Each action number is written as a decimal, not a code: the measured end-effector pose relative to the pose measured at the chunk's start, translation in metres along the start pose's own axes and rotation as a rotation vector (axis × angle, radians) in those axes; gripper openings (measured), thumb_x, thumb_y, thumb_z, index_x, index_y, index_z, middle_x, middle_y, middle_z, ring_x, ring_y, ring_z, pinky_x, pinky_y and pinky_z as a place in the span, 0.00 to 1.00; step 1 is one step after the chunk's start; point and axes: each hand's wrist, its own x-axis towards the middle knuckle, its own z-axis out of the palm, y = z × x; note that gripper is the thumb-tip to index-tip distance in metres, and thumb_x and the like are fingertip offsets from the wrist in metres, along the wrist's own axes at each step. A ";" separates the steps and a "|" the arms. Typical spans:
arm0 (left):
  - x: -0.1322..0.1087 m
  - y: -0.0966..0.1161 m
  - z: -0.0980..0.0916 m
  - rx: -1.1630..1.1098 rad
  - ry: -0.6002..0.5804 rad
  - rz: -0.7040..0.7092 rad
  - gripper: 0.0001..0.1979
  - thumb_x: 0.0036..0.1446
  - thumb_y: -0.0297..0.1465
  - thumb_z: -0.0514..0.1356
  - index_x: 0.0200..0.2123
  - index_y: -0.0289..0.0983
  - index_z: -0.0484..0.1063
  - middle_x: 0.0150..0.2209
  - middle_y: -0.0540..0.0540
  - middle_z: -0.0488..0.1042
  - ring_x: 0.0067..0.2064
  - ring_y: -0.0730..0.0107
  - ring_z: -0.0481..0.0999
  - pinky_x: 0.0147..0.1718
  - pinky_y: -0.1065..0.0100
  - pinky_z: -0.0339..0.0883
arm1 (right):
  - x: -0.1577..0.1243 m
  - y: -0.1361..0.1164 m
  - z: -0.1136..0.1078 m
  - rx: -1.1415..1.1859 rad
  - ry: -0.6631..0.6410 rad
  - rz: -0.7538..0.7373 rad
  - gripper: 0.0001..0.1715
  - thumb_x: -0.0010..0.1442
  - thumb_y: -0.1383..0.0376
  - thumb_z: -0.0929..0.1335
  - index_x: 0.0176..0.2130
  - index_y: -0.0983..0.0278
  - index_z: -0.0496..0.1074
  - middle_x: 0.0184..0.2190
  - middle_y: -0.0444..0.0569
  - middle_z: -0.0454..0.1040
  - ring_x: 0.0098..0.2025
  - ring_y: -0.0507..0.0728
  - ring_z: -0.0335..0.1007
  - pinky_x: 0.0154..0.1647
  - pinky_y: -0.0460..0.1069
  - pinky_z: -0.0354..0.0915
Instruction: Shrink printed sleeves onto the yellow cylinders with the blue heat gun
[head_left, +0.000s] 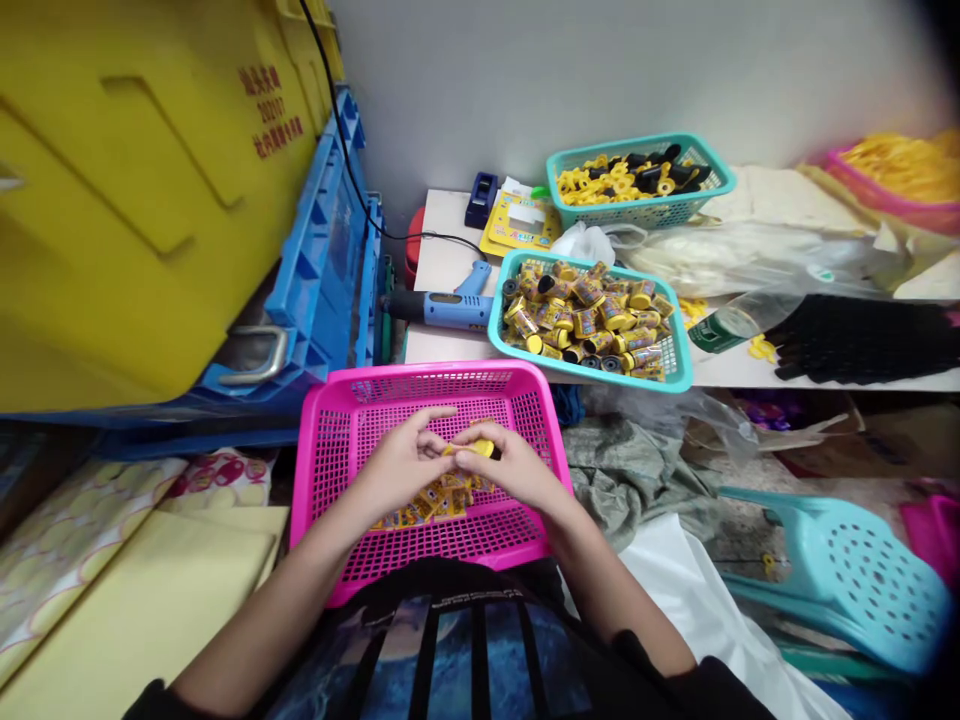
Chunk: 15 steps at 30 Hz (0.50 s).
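Left hand (405,458), right hand (517,468): fingertips together, pinching one yellow piece (476,447) between them, above the pink basket (322,470). Lies crosswise, equally near both; pile (431,502) just below.

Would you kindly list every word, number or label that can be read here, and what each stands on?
Yellow crate: red print, middle line apparently "20207"; characters above and below too blurred.
Yellow cards: print too small.
Rolls in teal basket: labels too small.
Yellow labels in pink basket: too small.
Yellow piece between left hand and right hand: nothing legible.
Shirt: white line, unreadable.
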 end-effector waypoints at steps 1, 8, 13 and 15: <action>-0.002 0.001 0.000 -0.018 0.005 0.016 0.29 0.47 0.31 0.64 0.54 0.38 0.63 0.27 0.54 0.73 0.29 0.71 0.74 0.29 0.70 0.66 | 0.001 -0.004 0.003 -0.015 -0.003 -0.005 0.17 0.46 0.56 0.75 0.31 0.66 0.74 0.30 0.44 0.69 0.35 0.49 0.62 0.39 0.45 0.57; -0.003 -0.007 0.004 -0.227 0.084 0.011 0.22 0.44 0.34 0.67 0.44 0.37 0.68 0.26 0.54 0.73 0.29 0.72 0.75 0.30 0.69 0.69 | 0.006 0.001 0.017 0.146 0.132 0.014 0.24 0.45 0.52 0.75 0.22 0.67 0.65 0.24 0.44 0.65 0.30 0.48 0.59 0.35 0.45 0.56; -0.001 -0.008 -0.003 -0.241 0.277 0.034 0.13 0.46 0.38 0.66 0.32 0.36 0.74 0.28 0.48 0.79 0.29 0.69 0.78 0.31 0.68 0.72 | 0.004 0.000 0.013 0.420 0.105 0.079 0.25 0.51 0.48 0.67 0.41 0.64 0.69 0.33 0.47 0.70 0.31 0.49 0.62 0.33 0.46 0.61; -0.002 -0.008 -0.008 -0.208 0.354 0.079 0.12 0.45 0.38 0.66 0.31 0.36 0.76 0.30 0.46 0.81 0.32 0.67 0.79 0.33 0.68 0.73 | 0.001 -0.004 0.005 0.474 0.092 0.084 0.28 0.50 0.51 0.68 0.47 0.62 0.69 0.39 0.48 0.71 0.37 0.51 0.67 0.41 0.48 0.65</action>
